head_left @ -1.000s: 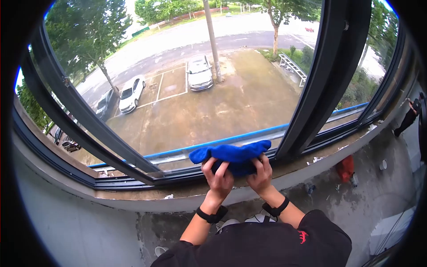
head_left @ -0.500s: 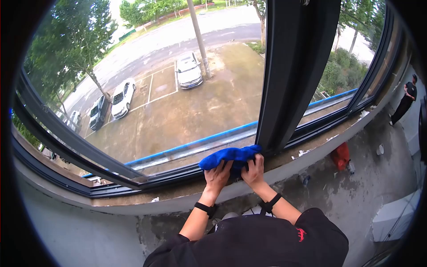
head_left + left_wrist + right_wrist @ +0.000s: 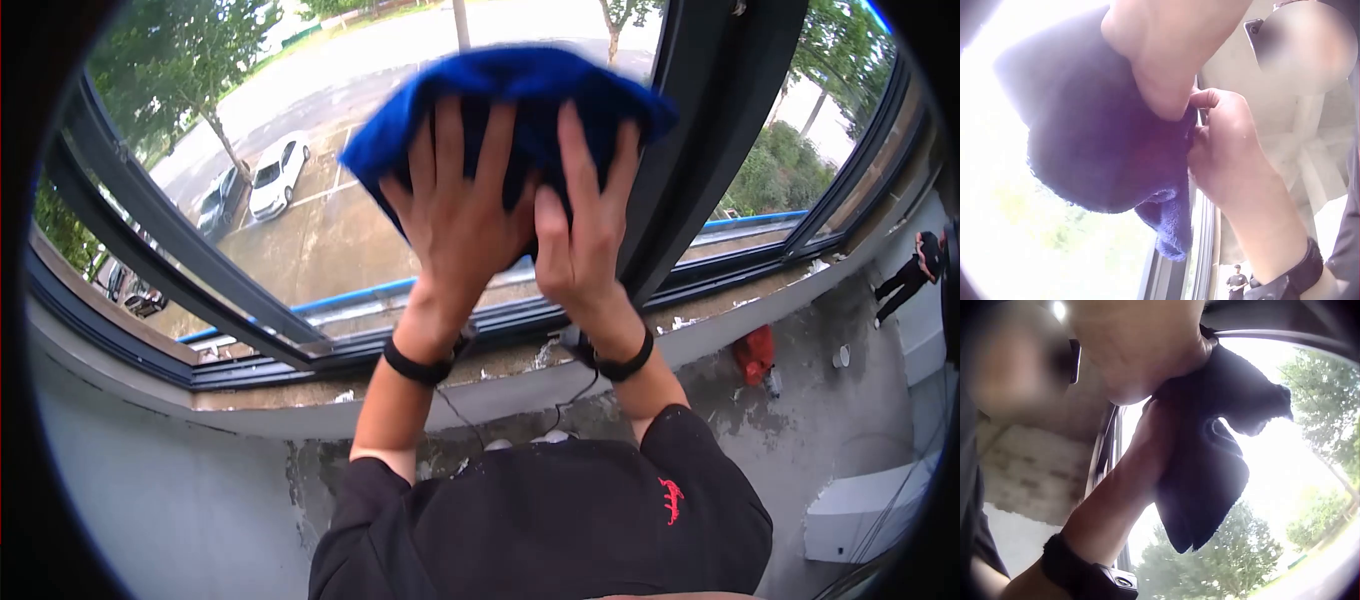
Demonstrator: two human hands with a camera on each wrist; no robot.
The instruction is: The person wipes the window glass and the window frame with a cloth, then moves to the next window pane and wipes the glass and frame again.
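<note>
While the blue cloth (image 3: pixel 530 72) is being held up at the window pane (image 3: pixel 350 245), upper middle of the frame, it is being pressed by the left hand (image 3: pixel 460 225), open, fingers spread straight, and the right hand (image 3: pixel 592 235), open, one finger more bent. Slipping is being risked by loose folds under flat fingers; snagging, by the corner near the dark window frame (image 3: pixel 705 130).

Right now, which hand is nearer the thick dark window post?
The right hand, on the blue cloth beside the post; the left hand is on the cloth, farther left.
</note>
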